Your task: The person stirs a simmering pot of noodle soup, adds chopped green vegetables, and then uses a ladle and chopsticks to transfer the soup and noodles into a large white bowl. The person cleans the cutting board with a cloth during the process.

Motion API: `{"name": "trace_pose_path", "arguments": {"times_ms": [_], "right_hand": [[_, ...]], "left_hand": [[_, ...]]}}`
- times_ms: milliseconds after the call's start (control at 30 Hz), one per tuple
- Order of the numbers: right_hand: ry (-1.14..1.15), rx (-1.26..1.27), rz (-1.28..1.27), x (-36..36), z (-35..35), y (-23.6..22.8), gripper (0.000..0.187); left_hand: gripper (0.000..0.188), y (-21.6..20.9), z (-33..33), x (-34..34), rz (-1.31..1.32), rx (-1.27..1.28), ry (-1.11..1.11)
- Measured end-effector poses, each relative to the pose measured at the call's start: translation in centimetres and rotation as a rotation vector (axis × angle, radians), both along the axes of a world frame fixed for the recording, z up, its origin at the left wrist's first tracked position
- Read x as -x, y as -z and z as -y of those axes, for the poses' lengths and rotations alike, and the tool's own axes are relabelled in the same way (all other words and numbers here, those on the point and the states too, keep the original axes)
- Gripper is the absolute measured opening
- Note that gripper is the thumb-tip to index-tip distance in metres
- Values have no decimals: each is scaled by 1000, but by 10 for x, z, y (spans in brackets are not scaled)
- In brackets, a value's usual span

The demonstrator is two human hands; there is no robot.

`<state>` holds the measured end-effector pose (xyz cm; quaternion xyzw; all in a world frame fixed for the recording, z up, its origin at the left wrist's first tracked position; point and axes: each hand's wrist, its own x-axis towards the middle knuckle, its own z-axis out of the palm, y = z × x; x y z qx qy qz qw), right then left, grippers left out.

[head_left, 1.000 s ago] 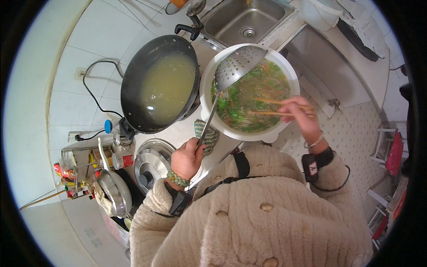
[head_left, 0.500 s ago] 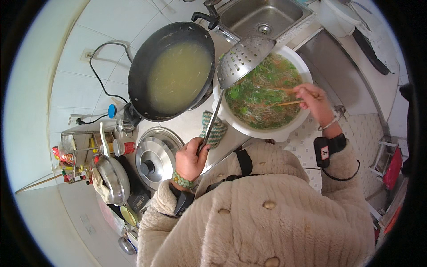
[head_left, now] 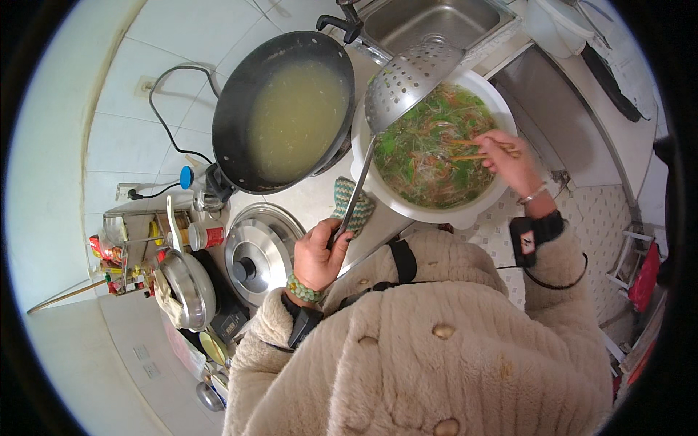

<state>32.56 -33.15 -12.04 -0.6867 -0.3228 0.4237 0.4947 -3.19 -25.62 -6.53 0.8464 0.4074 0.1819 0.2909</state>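
Note:
My left hand [head_left: 320, 254] is wrapped round the handle of a perforated metal skimmer [head_left: 411, 80], whose bowl hangs tilted over the far left rim of a white basin [head_left: 361, 142]. In the basin is a soup [head_left: 429, 167] of green leaves, thin pale strands and orange shreds in broth. Closed on a pair of wooden chopsticks [head_left: 469, 150], my right hand [head_left: 509, 163] is over the basin's right side; the tips reach in among the strands. Left of the basin, a large black wok [head_left: 233, 109] holds cloudy yellowish broth.
A patterned cloth [head_left: 352, 203] lies on the counter near the skimmer handle. Metal lids [head_left: 258, 261] rest left of my left hand. Beyond the basin are a steel sink [head_left: 414, 29] and a black tap [head_left: 340, 27]. A steel pan [head_left: 189, 291] and a jar [head_left: 206, 235] stand at the left.
The chopsticks have shifted through the soup, and its leaves and strands lie differently, with more pale strands showing. The skimmer bowl has moved slightly up and right.

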Motion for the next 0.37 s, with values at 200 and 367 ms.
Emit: {"name": "trace_pose_path", "arguments": {"times_ms": [200, 367], "right_hand": [[99, -228, -134, 24, -3, -18, 21], [-121, -296, -194, 61, -22, 16, 18]], "left_hand": [[28, 11, 0, -2, 50, 63, -51], [39, 14, -1, -8, -45, 164, -93]]}}
